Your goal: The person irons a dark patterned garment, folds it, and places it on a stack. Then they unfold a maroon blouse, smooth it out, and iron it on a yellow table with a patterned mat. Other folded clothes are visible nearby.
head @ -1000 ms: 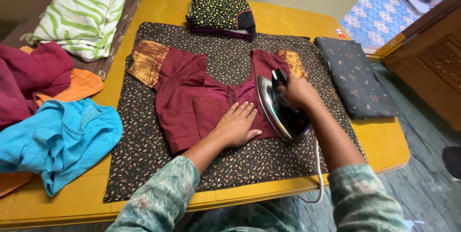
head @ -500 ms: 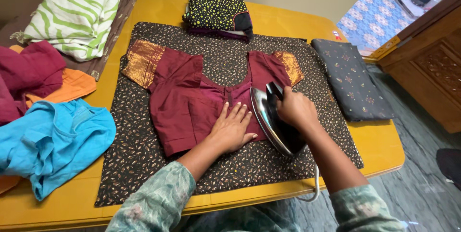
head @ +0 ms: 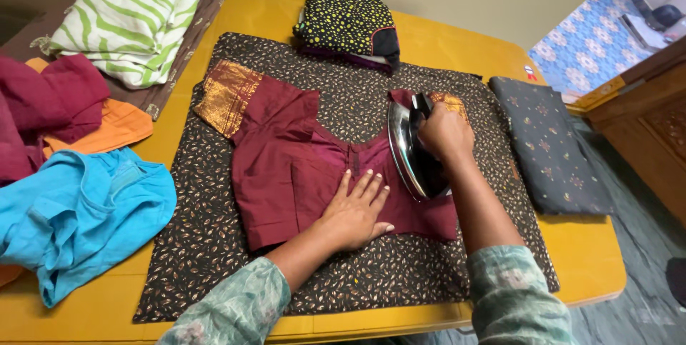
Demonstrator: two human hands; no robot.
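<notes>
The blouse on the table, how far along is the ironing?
Done, it seems: a folded dotted garment at the far edge. In hand: the left hand flattens the maroon blouse while the right hand holds the iron tilted on edge. Left: crumpled blue, orange and red clothes.

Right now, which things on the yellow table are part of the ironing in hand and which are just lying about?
In use:
left hand flat on maroon blouse
right hand gripping tilted metal iron
brown patterned ironing cloth

Lying about:
blue garment
green-striped folded cloth
yellow-dotted dark folded cloth
grey folded cloth
</notes>
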